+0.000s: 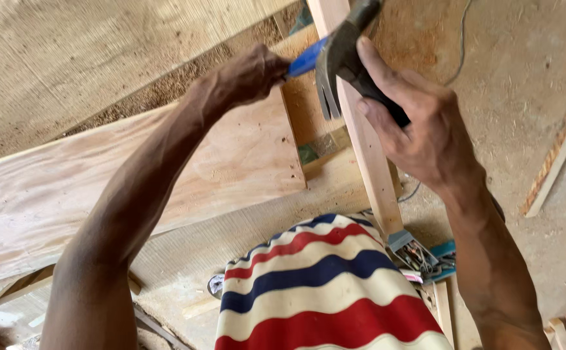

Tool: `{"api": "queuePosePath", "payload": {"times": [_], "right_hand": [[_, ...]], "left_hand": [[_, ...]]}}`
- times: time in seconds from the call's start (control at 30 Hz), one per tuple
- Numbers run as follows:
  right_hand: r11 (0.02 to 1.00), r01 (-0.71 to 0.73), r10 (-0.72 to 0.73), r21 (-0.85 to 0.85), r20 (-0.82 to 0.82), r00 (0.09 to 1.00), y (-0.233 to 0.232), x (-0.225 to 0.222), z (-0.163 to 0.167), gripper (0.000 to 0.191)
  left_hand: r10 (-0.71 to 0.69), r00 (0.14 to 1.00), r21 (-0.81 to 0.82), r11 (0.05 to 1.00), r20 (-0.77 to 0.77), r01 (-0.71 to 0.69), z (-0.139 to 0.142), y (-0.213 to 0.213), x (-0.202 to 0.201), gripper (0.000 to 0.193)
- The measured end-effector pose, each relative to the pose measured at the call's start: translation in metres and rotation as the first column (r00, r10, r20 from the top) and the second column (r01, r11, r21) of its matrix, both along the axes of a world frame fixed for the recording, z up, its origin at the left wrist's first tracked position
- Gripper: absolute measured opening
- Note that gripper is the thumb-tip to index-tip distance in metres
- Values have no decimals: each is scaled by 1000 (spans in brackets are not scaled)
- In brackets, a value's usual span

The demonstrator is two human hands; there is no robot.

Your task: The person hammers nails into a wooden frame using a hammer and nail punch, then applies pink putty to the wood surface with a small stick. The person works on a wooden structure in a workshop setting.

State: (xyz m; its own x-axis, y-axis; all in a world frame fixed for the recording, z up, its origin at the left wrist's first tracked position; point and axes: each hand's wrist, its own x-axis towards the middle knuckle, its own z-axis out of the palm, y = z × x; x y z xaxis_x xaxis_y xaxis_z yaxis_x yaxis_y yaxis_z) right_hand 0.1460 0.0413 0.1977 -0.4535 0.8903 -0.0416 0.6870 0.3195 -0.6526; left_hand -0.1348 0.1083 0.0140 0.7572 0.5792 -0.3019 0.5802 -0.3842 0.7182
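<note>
Head view: a claw hammer (341, 61) is gripped by the right hand (419, 123), fingers clamped on its black handle. A blue-handled tool (307, 59) is enclosed by the left hand (247, 76), against the pale wooden batten (361, 136) crossing the plywood board's (231, 162) right edge.

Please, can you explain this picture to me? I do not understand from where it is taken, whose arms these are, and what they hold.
There is one picture, from a camera worn on a person's head, looking down. Both bare arms belong to that person. The right hand grips a claw hammer by its dark handle. The left hand holds a tool with a blue handle; its tip is hidden. Both hands are above a pale wooden strip beside a plywood board. Sawdust covers the floor. Below is striped clothing and a small box of nails.
</note>
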Motion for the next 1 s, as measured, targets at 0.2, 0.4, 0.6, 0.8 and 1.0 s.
{"api": "queuePosePath", "payload": {"times": [0.2,0.4,0.6,0.8,1.0], "right_hand": [[996,72,-64,51,-150,987,-5,7,-14,52],[984,99,-119,-150,-132,984,-14,16,-4,52],[915,249,-327,-316,-223,918,-52,48,-6,54],[890,268,-343,-369,-152,927,-79,48,-18,55],[835,235,-340,-499,-131,931,-97,34,-18,57]], "left_hand": [[0,997,35,999,-83,3,3,-3,1,26],[483,869,231,838,107,-494,1,-55,19,23],[883,383,-400,466,273,-789,-5,-90,-3,20],[797,584,-183,604,155,-776,11,-121,-13,13],[430,885,450,764,178,-462,-16,-127,-16,36]]}}
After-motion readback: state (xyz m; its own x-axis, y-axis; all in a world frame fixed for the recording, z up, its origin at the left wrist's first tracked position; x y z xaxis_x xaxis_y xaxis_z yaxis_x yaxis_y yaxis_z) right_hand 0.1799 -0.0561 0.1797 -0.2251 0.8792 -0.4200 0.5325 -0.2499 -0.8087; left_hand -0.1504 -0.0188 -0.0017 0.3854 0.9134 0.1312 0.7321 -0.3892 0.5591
